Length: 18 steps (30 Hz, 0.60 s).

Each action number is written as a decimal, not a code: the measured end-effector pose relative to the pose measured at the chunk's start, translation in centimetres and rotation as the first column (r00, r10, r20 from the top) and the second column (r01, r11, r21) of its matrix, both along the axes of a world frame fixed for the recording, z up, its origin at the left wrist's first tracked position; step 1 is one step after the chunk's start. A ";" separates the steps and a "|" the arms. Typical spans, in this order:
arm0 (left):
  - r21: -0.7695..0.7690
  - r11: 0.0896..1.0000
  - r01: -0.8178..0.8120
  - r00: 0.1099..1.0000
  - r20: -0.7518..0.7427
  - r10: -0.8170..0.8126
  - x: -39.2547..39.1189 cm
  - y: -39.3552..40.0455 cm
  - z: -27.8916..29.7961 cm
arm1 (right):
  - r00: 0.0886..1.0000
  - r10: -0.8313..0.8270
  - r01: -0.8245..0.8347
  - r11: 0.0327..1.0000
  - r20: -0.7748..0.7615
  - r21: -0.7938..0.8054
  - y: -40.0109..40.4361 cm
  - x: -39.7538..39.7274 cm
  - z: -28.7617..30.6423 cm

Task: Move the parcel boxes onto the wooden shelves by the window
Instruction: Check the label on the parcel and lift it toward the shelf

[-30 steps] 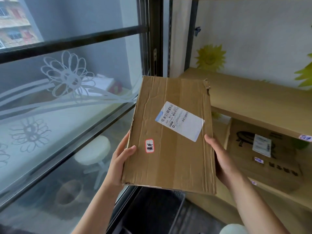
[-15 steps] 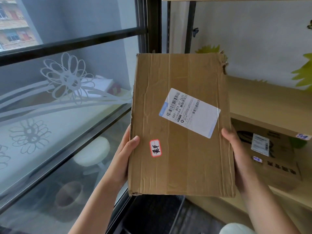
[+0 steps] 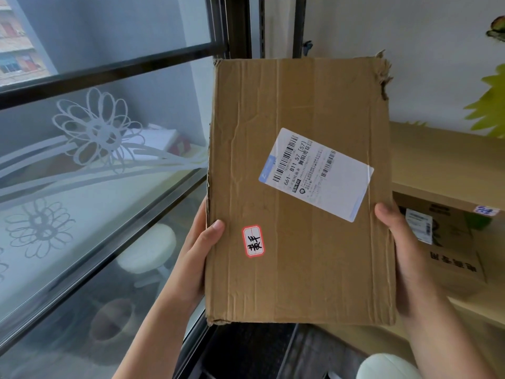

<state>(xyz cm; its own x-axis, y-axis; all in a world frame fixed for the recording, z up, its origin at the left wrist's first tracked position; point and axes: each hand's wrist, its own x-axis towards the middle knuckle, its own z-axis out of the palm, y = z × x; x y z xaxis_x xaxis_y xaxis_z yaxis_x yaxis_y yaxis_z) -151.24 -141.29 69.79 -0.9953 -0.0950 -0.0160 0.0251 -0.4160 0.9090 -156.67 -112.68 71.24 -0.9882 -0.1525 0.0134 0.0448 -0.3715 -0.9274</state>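
Observation:
A flat, creased brown parcel box point(image 3: 297, 209) fills the middle of the view, with a white barcode label and a small red-edged sticker on its top face. My left hand point(image 3: 195, 258) grips its lower left edge, thumb on top. My right hand point(image 3: 407, 255) grips its lower right edge. The box is held up in front of the wooden shelf point(image 3: 442, 162), hiding the shelf's left end. Its far right corner is torn.
A second cardboard box point(image 3: 451, 250) lies on the lower wooden shelf at right. A window point(image 3: 103, 149) with white flower decals and dark frames runs along the left. A dark bin point(image 3: 246, 351) is on the floor below. Green leaf decals mark the white wall.
Both hands have raised the box and brought it closer and more upright to the view; it now covers more of the upper shelf and the shelf post.

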 end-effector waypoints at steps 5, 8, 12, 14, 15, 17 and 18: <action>0.011 1.000 0.024 1.000 0.016 -0.024 -0.5 0.1 -0.2 | 1.000 -0.026 0.026 0.999 -0.003 0.020 0.1 -0.4 -0.4; 0.010 0.999 0.047 0.998 0.028 -0.047 -1.4 0.4 0.0 | 0.998 -0.059 0.058 0.998 0.018 0.037 0.0 -1.1 -0.8; 0.030 0.998 0.049 0.994 0.101 -0.052 -3.6 0.6 0.1 | 0.993 -0.086 0.081 0.995 0.075 0.064 -0.3 -2.6 -1.0; 0.013 0.998 0.056 0.988 0.143 -0.057 -4.8 0.7 0.0 | 0.991 -0.106 0.098 0.991 0.081 0.093 -0.4 -3.6 -1.0; 0.006 0.998 0.057 0.986 0.159 -0.057 -5.3 0.7 0.0 | 0.990 -0.121 0.112 0.987 0.077 0.113 -0.7 -3.9 -0.8; 0.006 0.999 0.053 0.980 0.189 -0.053 -6.2 0.9 0.1 | 0.987 -0.155 0.148 0.978 0.040 0.150 -1.1 -4.8 -0.7; 0.003 0.999 0.052 0.978 0.204 -0.051 -6.7 1.0 0.1 | 0.985 -0.169 0.164 0.973 0.018 0.162 -1.2 -5.2 -0.8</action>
<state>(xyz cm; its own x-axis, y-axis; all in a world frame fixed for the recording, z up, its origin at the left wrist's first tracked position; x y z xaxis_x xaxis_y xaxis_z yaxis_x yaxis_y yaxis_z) -157.89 -140.30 69.86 -0.9748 -0.0438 -0.2188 -0.1822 -0.4100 0.8937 -161.90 -113.91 70.42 -0.9994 0.0163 -0.0294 0.0250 -0.2242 -0.9742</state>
